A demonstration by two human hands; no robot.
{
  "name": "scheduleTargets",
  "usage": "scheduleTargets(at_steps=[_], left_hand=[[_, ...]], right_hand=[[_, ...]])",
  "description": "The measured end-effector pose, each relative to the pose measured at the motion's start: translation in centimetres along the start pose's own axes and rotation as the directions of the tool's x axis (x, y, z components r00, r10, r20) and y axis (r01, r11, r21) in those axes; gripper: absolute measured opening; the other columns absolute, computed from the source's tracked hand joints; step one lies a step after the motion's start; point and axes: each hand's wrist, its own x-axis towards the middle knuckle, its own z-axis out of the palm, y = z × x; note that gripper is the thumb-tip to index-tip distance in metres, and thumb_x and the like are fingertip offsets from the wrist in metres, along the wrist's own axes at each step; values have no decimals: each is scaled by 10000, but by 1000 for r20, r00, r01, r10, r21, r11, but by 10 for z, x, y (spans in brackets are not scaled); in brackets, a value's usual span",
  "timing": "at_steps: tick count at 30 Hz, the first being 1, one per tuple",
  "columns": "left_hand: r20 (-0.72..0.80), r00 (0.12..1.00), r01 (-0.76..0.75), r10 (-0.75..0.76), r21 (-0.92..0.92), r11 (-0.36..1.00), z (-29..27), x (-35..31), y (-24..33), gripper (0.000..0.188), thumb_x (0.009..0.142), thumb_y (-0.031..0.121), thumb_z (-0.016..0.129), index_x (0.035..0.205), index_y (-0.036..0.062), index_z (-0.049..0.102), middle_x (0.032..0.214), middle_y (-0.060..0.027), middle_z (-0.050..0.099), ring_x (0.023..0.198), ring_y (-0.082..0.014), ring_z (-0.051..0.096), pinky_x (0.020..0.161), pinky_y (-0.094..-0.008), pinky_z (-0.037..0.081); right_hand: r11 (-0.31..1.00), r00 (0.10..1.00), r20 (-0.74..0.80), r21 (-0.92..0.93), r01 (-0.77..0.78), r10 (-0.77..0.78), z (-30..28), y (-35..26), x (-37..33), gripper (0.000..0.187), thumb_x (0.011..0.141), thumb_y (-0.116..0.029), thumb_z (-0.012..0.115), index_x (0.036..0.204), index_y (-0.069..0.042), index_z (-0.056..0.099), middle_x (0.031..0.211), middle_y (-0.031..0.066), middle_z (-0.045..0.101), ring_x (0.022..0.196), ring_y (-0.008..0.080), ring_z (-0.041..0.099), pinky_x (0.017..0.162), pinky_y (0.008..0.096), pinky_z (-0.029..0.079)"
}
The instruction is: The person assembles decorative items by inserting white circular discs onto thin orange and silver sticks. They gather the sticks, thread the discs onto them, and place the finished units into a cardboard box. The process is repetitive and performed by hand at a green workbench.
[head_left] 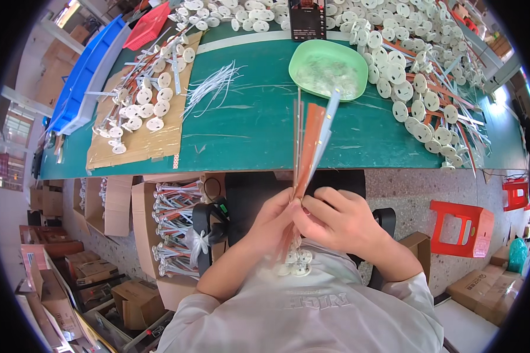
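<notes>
The strips [311,132] are orange and silvery, the discs [302,269] white, the tabletop [241,138] dark green, the bowl [295,60] mint.

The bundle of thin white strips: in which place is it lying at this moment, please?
In the head view, the bundle of thin white strips lies left of centre on the green table, just right of the brown cardboard sheet.

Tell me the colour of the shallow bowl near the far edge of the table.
Light green; it shows best in the head view.
</notes>
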Motion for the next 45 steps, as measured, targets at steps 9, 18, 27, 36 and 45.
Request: scheduleTargets(at_steps=[9, 18, 27, 36, 45], left_hand=[[-36, 998, -39, 41, 57, 998, -6, -7, -2, 220, 1015, 204, 445, 1137, 41, 530, 854, 25, 518, 692, -36, 456, 613, -200, 399], [58, 890, -343, 451, 738, 581, -15, -11, 17, 199, 947, 151, 534, 969, -36, 597, 704, -71, 642, 636, -109, 635, 566, -260, 484], [-124, 904, -241, 409, 642, 728, -33, -12, 1, 173, 935, 132, 545, 968, -25, 608, 632, -43, 596, 563, -79, 571, 514, -245, 432], [-115, 963, -144, 242, 540, 829, -33, -8, 3, 159, 985, 124, 468, 1029, 3, 560, 823, -18, 566, 624, -64, 539, 555, -209, 449], [-113, 983, -82, 146, 440, 894, -30, -8, 3, 202, 973, 130, 518, 1116, 12, 597, 688, 26, 546, 584, -35, 471, 504, -219, 376]], right_hand=[[928, 996, -55, 369, -50, 75, 24, -3, -8, 261, 727, -15, 649, 942, -63, 509, 680, 38, 488, 576, 148, 515, 440, 242, 425], [-791, 499, 735, 594, -147, 459, 55, -19, -6, 233, 829, 26, 584, 1018, -54, 474, 770, 84, 625, 554, 104, 541, 374, 224, 326], [679, 862, -69, 649, -343, 502, 66, -18, -19, 162, 835, 36, 627, 911, -8, 491, 792, 151, 651, 542, 176, 594, 468, 279, 480], [920, 939, -320, 391, 6, 130, 58, 5, -10, 277, 622, 13, 678, 896, 12, 635, 822, 85, 642, 715, 214, 642, 516, 291, 531], [964, 966, -257, 256, 73, -5, 49, 4, -9, 291, 648, -30, 685, 933, -8, 627, 811, 39, 612, 683, 162, 613, 500, 253, 516]])
